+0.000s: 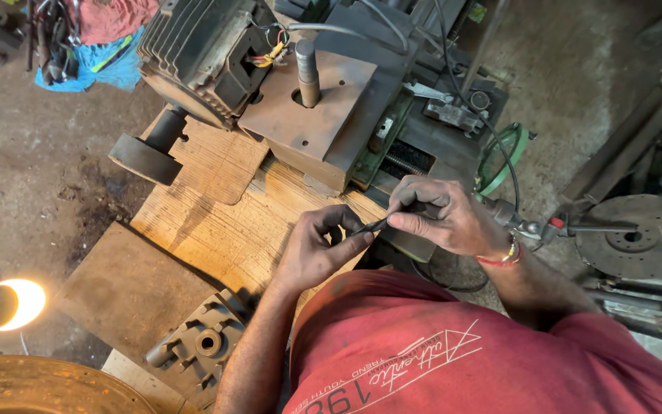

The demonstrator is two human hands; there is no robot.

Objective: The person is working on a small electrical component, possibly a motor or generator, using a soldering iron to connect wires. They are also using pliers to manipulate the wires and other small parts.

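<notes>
Both hands are up over the worn wooden board surface (216, 222), and between them sits a thin, dark, straight metal rod (369, 227), slim as a pencil and grimy black along its short visible length. The left hand (317, 253) has its fingers curled, thumb and forefinger closing on the near end of the rod. The right hand (442, 218) comes in from the other side, fingers pinched tight on the far end, a red thread band (499, 261) at its wrist (with a few pale beads on it). The rod lies nearly level, tilted slightly upward toward the right hand, held clear above the board, just in front of the person's red shirt (453, 353).

Behind the hands stands a rusty brown steel block (312, 123) with an upright grey steel pin (307, 73) rising from its hole. To the left of it, a dark finned electric motor (197, 46) with a round pulley (143, 157). Down at the lower left, a grey cast metal housing (197, 349) lies on the board, and a lit bulb (21, 303) glows at the edge.
</notes>
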